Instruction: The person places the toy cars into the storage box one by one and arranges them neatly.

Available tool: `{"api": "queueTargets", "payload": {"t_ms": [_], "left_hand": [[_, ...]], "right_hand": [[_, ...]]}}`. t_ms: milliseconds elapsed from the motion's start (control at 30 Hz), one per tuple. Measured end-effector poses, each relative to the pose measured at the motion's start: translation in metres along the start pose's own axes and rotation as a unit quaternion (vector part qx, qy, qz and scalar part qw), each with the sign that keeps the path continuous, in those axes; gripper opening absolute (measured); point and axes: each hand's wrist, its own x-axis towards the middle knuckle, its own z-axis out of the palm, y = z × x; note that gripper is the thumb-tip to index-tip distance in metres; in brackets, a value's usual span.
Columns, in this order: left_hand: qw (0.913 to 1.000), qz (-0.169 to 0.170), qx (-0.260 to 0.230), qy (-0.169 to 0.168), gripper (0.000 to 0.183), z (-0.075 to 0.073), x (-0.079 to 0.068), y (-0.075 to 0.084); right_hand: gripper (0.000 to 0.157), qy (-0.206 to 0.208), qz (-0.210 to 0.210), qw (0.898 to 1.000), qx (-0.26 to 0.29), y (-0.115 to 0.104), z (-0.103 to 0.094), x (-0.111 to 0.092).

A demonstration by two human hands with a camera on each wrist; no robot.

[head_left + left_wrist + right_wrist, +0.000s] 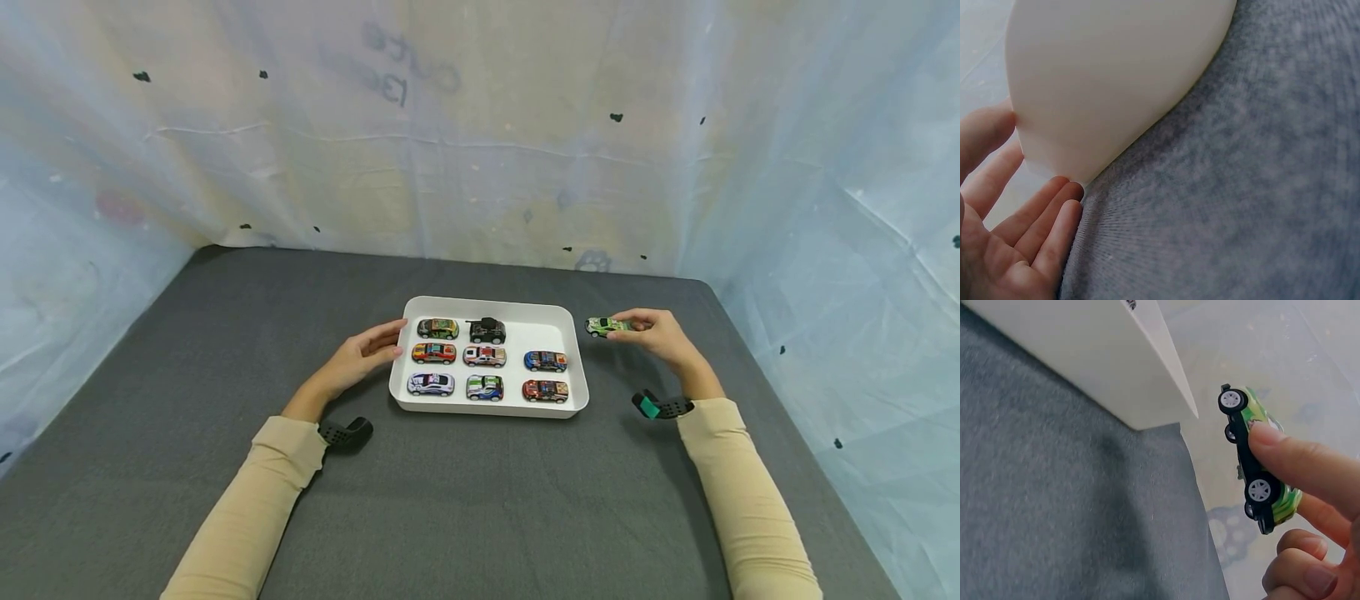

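Observation:
A white tray (480,408) lies on the grey cloth, with several small toy cars standing in rows inside it. At the tray's left side, my left hand (365,354) touches the wall and rim with fairly straight fingers; the left wrist view shows its fingertips (1070,187) against the tray's outer wall (1110,75). Just off the tray's right end, my right hand (656,333) pinches a green toy car (600,327) between thumb and fingers. In the right wrist view that green car hangs above the cloth, its black underside and wheels showing.
In the tray's right part, a blue car (545,361) and a red car (545,391) stand near the front; bare tray floor (542,332) lies behind them. A black tank-like vehicle (487,331) is in the middle back. Pale plastic sheeting (480,167) rises behind the table.

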Motion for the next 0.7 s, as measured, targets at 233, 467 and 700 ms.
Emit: {"api": "queueTargets", "payload": {"t_ms": [233, 467, 700], "left_hand": [[1.0, -0.002, 0.002, 0.0, 0.061, 0.0, 0.0, 0.0], [1.0, -0.001, 0.002, -0.001, 0.061, -0.001, -0.001, 0.001], [1.0, -0.005, 0.001, -0.001, 0.062, 0.0, -0.001, 0.001]], "right_hand": [[0.042, 0.003, -0.003, 1.0, 0.0, -0.006, 0.006, 0.006], [0.04, -0.001, -0.002, 1.0, 0.0, -0.013, 0.012, 0.011], [0.04, -0.004, -0.014, 1.0, 0.013, -0.021, 0.018, 0.015]]}}
